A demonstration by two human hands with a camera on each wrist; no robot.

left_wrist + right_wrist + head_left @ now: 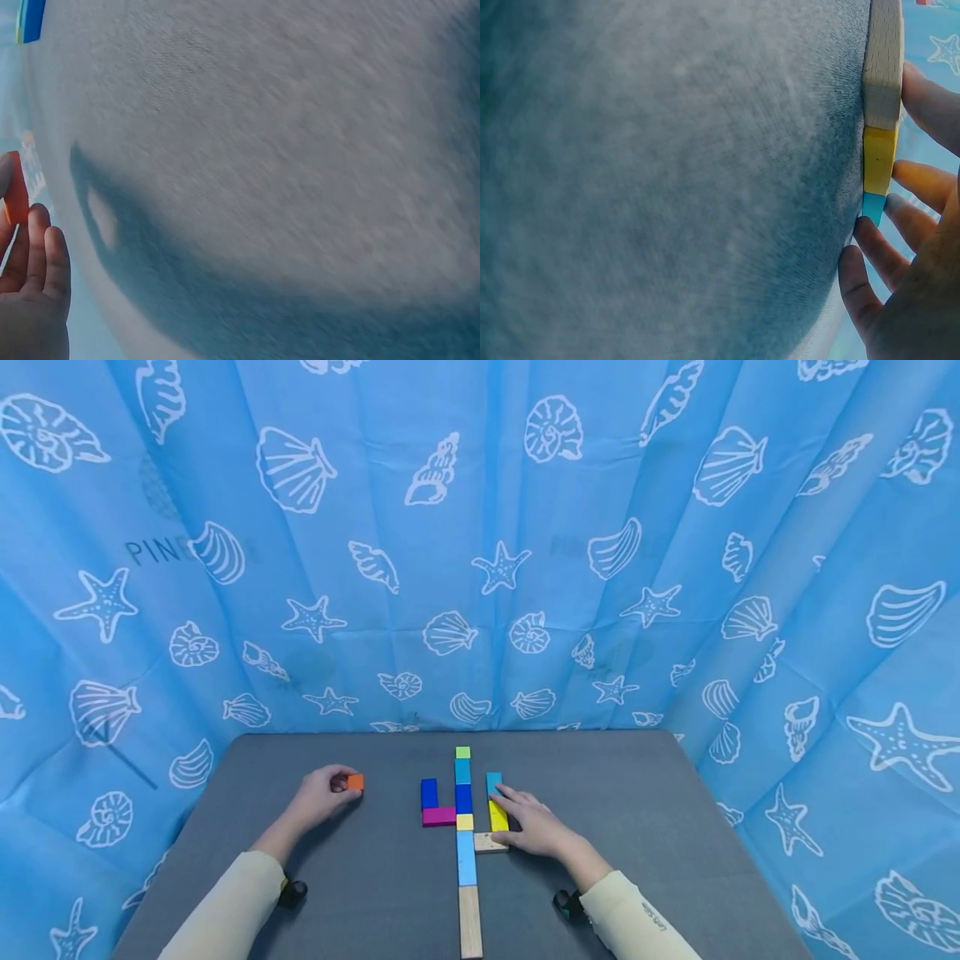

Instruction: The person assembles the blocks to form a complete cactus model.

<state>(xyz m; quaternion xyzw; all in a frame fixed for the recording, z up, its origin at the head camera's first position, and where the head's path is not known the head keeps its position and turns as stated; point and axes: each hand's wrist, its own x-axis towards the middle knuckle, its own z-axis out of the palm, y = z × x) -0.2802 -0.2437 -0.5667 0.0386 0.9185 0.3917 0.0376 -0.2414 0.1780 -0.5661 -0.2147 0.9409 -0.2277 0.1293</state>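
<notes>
My left hand (321, 795) pinches a small orange block (356, 782) between thumb and fingers, left of the laid-out blocks. In the left wrist view the orange block (16, 191) shows edge-on, and a shadow falls on the tabletop. My right hand (536, 827) rests lightly on a short line of blocks with fingers spread. Its thumb is at a natural wood block (487, 843), its fingers along a yellow block (498, 817) and a teal block (493, 781). In the right wrist view the wood block (883, 75) and yellow block (879, 161) meet end to end.
A central column runs up the grey table (360, 893): a plain wood block (470, 922), light blue block (466, 860), cream block (465, 822), dark blue block (464, 799), teal and green above. A magenta block (439, 817) and another blue block (429, 794) branch left. A shell-patterned curtain (480, 527) hangs behind.
</notes>
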